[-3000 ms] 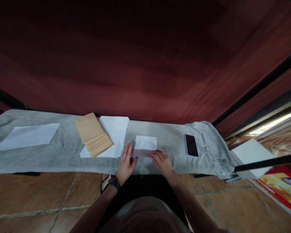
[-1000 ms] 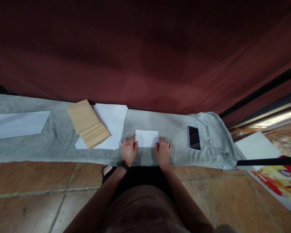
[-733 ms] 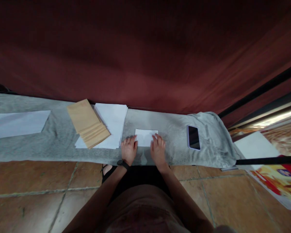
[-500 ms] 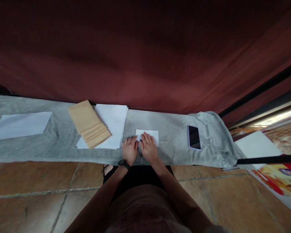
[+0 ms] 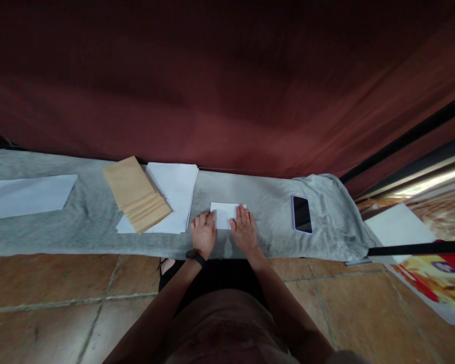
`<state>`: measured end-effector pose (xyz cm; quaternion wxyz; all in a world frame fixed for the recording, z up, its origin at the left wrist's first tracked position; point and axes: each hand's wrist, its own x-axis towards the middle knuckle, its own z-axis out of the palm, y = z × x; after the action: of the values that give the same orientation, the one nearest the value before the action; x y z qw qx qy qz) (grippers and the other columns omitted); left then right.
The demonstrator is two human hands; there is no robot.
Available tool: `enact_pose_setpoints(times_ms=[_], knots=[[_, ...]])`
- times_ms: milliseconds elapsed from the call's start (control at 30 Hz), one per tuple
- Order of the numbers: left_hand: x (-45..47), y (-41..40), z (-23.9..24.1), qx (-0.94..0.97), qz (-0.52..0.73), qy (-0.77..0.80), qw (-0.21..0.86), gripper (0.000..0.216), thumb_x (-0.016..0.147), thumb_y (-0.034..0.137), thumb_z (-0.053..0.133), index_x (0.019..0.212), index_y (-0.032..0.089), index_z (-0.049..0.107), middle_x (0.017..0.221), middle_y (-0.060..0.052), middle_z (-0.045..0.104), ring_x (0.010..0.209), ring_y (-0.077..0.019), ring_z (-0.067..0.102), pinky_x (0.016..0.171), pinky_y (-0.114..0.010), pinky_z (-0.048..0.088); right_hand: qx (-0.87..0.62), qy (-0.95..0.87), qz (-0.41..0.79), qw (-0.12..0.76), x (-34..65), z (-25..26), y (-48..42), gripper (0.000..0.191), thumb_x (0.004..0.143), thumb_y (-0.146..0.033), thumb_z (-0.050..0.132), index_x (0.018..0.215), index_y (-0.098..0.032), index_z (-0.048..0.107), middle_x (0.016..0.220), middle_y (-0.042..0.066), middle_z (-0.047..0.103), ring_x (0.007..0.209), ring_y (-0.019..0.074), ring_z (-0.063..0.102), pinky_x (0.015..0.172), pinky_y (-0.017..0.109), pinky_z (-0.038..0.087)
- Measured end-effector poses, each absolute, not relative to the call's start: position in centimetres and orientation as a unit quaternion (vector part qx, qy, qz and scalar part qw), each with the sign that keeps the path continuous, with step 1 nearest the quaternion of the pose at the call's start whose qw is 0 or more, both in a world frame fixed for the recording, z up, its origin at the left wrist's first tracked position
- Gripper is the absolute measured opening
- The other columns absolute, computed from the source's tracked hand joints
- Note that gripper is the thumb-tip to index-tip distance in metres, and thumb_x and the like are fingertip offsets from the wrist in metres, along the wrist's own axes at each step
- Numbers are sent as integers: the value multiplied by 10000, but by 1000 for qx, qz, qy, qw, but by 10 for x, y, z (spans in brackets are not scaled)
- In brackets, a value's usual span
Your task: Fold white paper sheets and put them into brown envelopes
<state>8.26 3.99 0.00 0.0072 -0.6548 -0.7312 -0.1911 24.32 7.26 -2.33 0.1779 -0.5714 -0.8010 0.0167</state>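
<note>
A small white sheet of folded-looking paper (image 5: 223,216) lies flat on the grey cloth in front of me. My left hand (image 5: 203,233) rests at its left edge, fingers stretched out and thumb side touching the paper. Over the right part of the paper lies my right hand (image 5: 244,230), palm down with the fingers extended, covering that edge. Neither hand grasps anything. Left of my hands, a bundle of brown paper envelopes (image 5: 127,184) sits partly on top of a stack of white sheets (image 5: 178,189).
Grey cloth (image 5: 267,202) covers the long narrow bench. A phone (image 5: 302,214) lies to the right, and a long white sheet (image 5: 28,196) at far left. A dark red curtain (image 5: 220,121) hangs behind. Black bars (image 5: 417,249) and a printed carton (image 5: 443,283) stand at right.
My right hand has slid rightward across the paper to its right edge, uncovering the middle. My left hand stays at the left edge. The view has shifted slightly.
</note>
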Motion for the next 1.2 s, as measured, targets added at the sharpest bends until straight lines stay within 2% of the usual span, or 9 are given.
enact_pose_setpoints(times_ms=[67,133,233,400,667,767,1033,1200], knots=[[96,47,-1,-690,-197,-696,-2,462,1002,213,372,1433,181,535,1458,-128,563,1363,-295,489,1126,-482,385,-574,-803,21,163,244,-21,72,569,1053,-299,363,1561,-45,341,1602,206,373,1497,296,342,1211,502,282],[112,56,-3,-725,-185,-663,-34,493,1022,284,359,1483,152,474,1570,-119,456,1482,-269,363,1200,-450,324,-570,-807,24,148,245,-19,71,568,1025,-225,376,1564,-53,338,1615,200,351,1507,291,321,1215,504,272],[130,67,-8,-742,-149,-648,-84,570,1043,392,308,1537,122,396,1620,-126,383,1527,-254,293,1246,-448,257,-558,-818,29,132,246,-16,70,591,973,-137,399,1560,-70,361,1624,191,335,1510,295,315,1218,507,265],[123,69,-16,-740,-145,-651,-84,657,1039,466,290,1589,107,289,1647,-147,308,1549,-256,236,1264,-466,207,-567,-809,38,151,245,-15,70,576,990,-174,396,1556,-72,374,1609,206,357,1495,311,340,1209,529,274],[97,62,-20,-706,-141,-692,-46,674,1035,469,298,1581,74,290,1646,-169,300,1548,-282,231,1257,-478,212,-579,-788,28,206,247,-23,72,550,1041,-283,374,1542,-54,383,1580,231,401,1464,315,385,1187,558,301],[94,61,-20,-701,-142,-698,-40,712,1026,510,313,1577,60,287,1642,-190,300,1546,-298,236,1250,-492,227,-590,-781,11,203,255,-25,72,554,1051,-287,361,1537,-21,374,1575,236,408,1459,312,387,1192,544,294],[92,60,-18,-704,-126,-698,-34,780,1002,582,331,1584,66,265,1644,-199,291,1549,-307,224,1254,-491,195,-601,-772,-3,207,264,-20,70,529,1047,-241,343,1540,-54,385,1568,208,434,1456,295,403,1189,527,299],[93,59,-16,-704,-125,-698,-49,780,1001,561,348,1589,60,247,1652,-204,263,1555,-313,196,1258,-508,173,-523,-832,15,184,263,-18,43,517,1057,-278,373,1540,-94,403,1572,153,447,1463,257,409,1208,469,306]])
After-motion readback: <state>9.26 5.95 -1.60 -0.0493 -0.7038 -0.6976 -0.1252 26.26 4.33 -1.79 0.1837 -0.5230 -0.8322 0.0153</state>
